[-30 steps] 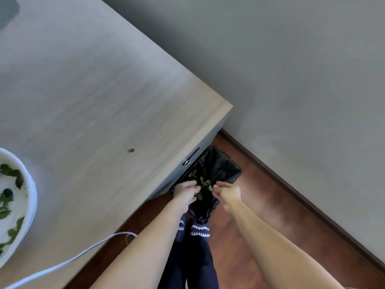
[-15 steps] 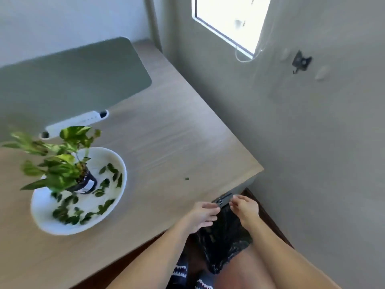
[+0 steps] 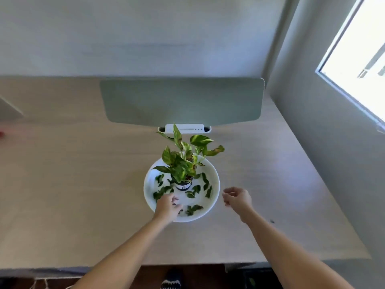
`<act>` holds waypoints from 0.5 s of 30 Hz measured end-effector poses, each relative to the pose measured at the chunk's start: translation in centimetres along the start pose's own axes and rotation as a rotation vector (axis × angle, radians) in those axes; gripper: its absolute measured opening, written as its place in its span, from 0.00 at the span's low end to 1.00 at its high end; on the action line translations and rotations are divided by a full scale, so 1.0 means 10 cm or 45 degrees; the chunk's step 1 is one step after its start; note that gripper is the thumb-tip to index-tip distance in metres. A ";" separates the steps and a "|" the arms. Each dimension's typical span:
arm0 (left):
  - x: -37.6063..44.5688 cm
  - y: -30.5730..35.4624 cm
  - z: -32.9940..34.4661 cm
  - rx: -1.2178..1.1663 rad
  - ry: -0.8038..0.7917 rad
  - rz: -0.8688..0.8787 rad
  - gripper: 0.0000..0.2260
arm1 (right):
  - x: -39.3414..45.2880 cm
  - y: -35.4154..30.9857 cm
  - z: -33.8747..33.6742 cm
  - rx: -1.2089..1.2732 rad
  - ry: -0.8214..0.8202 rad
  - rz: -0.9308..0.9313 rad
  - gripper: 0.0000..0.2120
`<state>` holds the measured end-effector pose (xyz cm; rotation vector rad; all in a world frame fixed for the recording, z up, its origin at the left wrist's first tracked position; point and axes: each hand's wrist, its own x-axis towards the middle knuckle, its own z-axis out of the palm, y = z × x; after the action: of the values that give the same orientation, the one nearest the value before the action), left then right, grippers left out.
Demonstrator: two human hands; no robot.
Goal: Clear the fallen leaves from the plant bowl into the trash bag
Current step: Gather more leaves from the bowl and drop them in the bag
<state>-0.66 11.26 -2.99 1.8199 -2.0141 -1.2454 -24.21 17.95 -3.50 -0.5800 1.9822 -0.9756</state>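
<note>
A white plant bowl (image 3: pixel 214 174) sits mid-table with a small potted plant (image 3: pixel 183 163) standing in its centre. Several dark green fallen leaves (image 3: pixel 160 191) lie scattered on the bowl's floor. My left hand (image 3: pixel 166 206) reaches over the bowl's near-left rim, fingers spread down among the leaves; whether it grips any is hidden. My right hand (image 3: pixel 236 198) hovers just right of the bowl, fingers loosely curled and apart, holding nothing. A sliver of the black trash bag (image 3: pixel 250 278) shows under the table's front edge at lower right.
A grey-green panel (image 3: pixel 181 101) and a white power strip (image 3: pixel 184 128) stand behind the bowl. One stray leaf (image 3: pixel 271 221) lies on the wooden table (image 3: pixel 73 184) to the right. A wall with a window (image 3: pixel 358 59) bounds the right side.
Both hands left the trash bag below the table corner and came up to the bowl. The view swung from the floor to the tabletop, and my left hand went into the bowl.
</note>
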 end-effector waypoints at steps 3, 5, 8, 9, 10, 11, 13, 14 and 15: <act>0.37 -0.25 -0.24 0.200 -0.022 0.067 0.27 | 0.14 -0.28 0.41 -0.391 -0.054 -0.142 0.10; 0.62 -0.34 -0.32 0.330 -0.048 0.115 0.30 | 0.26 -0.39 0.64 -0.645 -0.129 -0.223 0.15; 1.03 -0.41 -0.34 0.553 -0.045 0.272 0.23 | 0.47 -0.42 0.87 -0.937 -0.240 -0.292 0.24; 1.15 -0.42 -0.34 0.602 -0.087 0.306 0.21 | 0.57 -0.40 0.93 -1.012 -0.265 -0.310 0.27; 1.25 -0.40 -0.34 0.613 -0.135 0.323 0.19 | 0.65 -0.38 0.98 -1.083 -0.283 -0.323 0.29; 1.31 -0.40 -0.32 0.614 -0.191 0.329 0.19 | 0.70 -0.35 1.01 -1.151 -0.296 -0.330 0.31; 1.37 -0.42 -0.29 0.680 -0.270 0.343 0.18 | 0.79 -0.30 1.06 -1.286 -0.315 -0.367 0.33; 1.36 -0.45 -0.27 0.737 -0.274 0.352 0.19 | 0.81 -0.29 1.08 -1.339 -0.326 -0.398 0.33; 1.34 -0.49 -0.25 0.782 -0.263 0.365 0.20 | 0.82 -0.27 1.09 -1.355 -0.344 -0.420 0.33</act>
<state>1.21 -1.26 -10.00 1.5560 -2.8907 -0.8116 -19.48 6.12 -9.11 -1.5501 2.0701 0.0958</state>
